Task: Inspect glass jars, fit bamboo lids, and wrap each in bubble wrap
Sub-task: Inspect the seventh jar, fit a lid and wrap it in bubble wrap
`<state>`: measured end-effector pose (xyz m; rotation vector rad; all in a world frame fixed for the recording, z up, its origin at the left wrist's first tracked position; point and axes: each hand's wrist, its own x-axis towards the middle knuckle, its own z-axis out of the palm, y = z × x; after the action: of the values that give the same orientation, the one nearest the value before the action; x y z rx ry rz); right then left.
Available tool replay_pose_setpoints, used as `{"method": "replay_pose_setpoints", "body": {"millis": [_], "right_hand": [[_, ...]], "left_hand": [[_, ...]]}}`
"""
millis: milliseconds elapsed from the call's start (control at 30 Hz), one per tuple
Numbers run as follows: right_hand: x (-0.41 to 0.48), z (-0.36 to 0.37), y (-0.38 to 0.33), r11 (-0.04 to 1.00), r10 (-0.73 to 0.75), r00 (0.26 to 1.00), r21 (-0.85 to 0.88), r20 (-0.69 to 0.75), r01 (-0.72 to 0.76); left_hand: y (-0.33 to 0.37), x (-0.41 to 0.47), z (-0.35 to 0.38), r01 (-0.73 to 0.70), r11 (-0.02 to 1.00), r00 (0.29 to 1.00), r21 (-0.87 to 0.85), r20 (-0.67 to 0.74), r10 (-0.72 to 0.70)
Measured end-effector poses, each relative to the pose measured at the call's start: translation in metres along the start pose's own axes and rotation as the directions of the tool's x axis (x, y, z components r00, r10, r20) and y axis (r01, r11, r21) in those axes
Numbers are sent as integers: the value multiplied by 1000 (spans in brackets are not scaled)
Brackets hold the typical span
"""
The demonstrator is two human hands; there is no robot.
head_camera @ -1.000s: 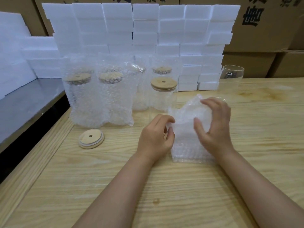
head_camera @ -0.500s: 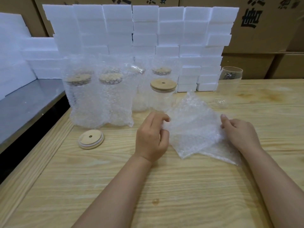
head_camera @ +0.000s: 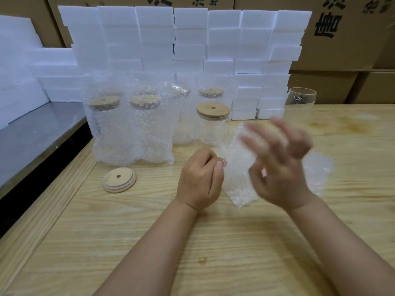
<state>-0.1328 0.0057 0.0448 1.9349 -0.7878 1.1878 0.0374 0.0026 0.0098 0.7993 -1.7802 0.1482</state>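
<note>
My left hand (head_camera: 201, 178) pinches the left edge of a clear bubble wrap bag (head_camera: 237, 171) just above the wooden table (head_camera: 149, 242). My right hand (head_camera: 280, 165) is blurred, fingers spread, in front of the bag's right part; whether it touches the bag I cannot tell. Behind the bag stands an unwrapped glass jar (head_camera: 211, 133) with a bamboo lid (head_camera: 213, 110). To its left stand several lidded jars in bubble wrap (head_camera: 130, 129). A loose bamboo lid (head_camera: 119, 180) lies flat on the table at the left. An open, lidless glass jar (head_camera: 301, 103) stands at the back right.
A wall of white foam blocks (head_camera: 190, 43) lines the back of the table, with cardboard boxes (head_camera: 346, 35) behind. A grey metal surface (head_camera: 32, 133) lies lower at the left, past the table's edge.
My right hand has let go of the bag's right edge and swung up and left in front of it. The bag has drawn narrower; my left hand keeps its pinch.
</note>
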Motion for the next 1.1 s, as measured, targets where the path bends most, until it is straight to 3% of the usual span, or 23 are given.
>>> {"method": "replay_pose_setpoints", "body": {"millis": [100, 267, 400, 467, 600, 667, 700, 733, 800, 867, 967, 1100], "right_hand": [[-4, 11, -23, 980, -187, 978, -56, 87, 193], [-13, 12, -20, 967, -104, 993, -228, 56, 115], [-16, 11, -8, 950, -88, 993, -294, 77, 107], [-18, 9, -2, 960, -95, 988, -250, 122, 123], [-15, 1, -7, 992, -123, 968, 13, 218, 123], [-8, 2, -15, 992, -25, 982, 128, 189, 0], [-2, 5, -19, 976, 100, 982, 176, 158, -128], [7, 8, -21, 933, 258, 956, 222, 139, -284], [31, 16, -24, 782, 537, 826, 266, 170, -563], [52, 27, -20, 651, 666, 676, 197, 314, -733], [66, 44, -16, 619, 657, 545, 41, 521, -785], [63, 52, -19, 597, 621, 519, 75, 587, -799]], "left_hand": [[1, -1, 1, -18, 1000, 1000, -4, -9, 18], [0, -2, 8, -9, 999, 1000, 53, -30, 10], [-4, -4, 6, 107, 994, 991, 28, -85, -104], [-4, -3, 4, 163, 987, 980, 0, -118, -162], [-1, -1, 4, 234, 971, 959, -41, -153, -237], [0, -1, 3, 240, 969, 958, -53, -150, -246], [1, -1, 2, 238, 970, 960, -56, -141, -244], [1, -1, 2, 234, 970, 962, -58, -128, -240], [2, 0, 2, 230, 971, 966, -57, -107, -235], [3, 0, 3, 239, 969, 964, -59, -103, -244], [3, 0, 3, 250, 967, 961, -58, -106, -255], [3, -1, 6, 272, 961, 956, -56, -99, -276]]}}
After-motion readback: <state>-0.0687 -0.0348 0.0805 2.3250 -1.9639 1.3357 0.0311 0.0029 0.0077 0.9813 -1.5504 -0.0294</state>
